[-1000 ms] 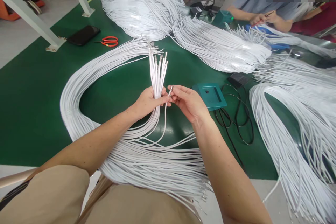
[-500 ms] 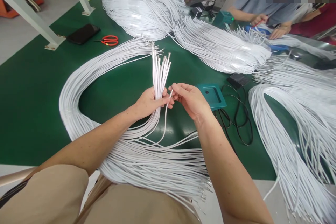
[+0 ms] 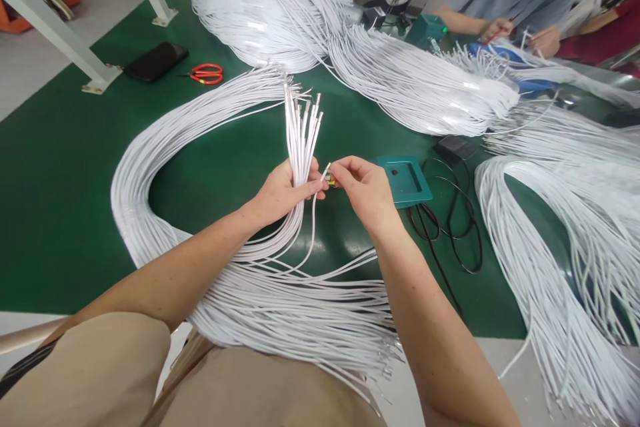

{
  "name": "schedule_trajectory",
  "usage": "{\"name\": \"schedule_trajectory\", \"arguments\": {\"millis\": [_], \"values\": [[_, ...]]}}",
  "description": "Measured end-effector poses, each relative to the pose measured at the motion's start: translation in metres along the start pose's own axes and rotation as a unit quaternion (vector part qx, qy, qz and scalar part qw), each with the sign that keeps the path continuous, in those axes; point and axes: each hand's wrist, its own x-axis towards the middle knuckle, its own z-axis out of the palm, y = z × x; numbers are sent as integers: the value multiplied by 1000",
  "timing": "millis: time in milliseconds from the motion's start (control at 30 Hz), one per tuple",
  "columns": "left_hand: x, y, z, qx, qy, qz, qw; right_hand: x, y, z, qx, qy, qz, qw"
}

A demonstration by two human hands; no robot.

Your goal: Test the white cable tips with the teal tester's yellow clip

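Observation:
My left hand (image 3: 281,191) is closed round an upright bunch of thin white cables (image 3: 300,130) whose metal tips fan out above my fist. My right hand (image 3: 364,191) pinches the tip of a single white cable (image 3: 313,220), which curves down to the heap below. A small yellowish piece shows at that tip, between my two hands. The gripped cables trail down into a big loop of white cables (image 3: 165,147) lying on the green table (image 3: 60,200) and across my lap.
A teal fixture block (image 3: 404,180) and black cords (image 3: 450,227) lie right of my right hand. Large white cable heaps (image 3: 280,7) fill the back and right. Red scissors (image 3: 205,73) and a black phone (image 3: 156,61) lie far left. Other people's hands (image 3: 500,30) work at the back right.
My right hand has drawn closer to my left hand with the single cable's tip. The bunch in my left hand has stayed almost still.

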Motion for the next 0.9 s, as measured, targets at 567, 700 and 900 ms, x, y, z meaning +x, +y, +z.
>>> {"name": "schedule_trajectory", "arguments": {"millis": [567,700,900], "values": [[2,-6,-5,52,17,27,998,7,-6,-6,-12,-88,22,996],[2,-4,-6,69,-12,24,997,5,0,-4,-31,-78,7,996],[5,-3,-6,-32,-48,-57,997,-1,18,11,-281,32,-152,947]]}}
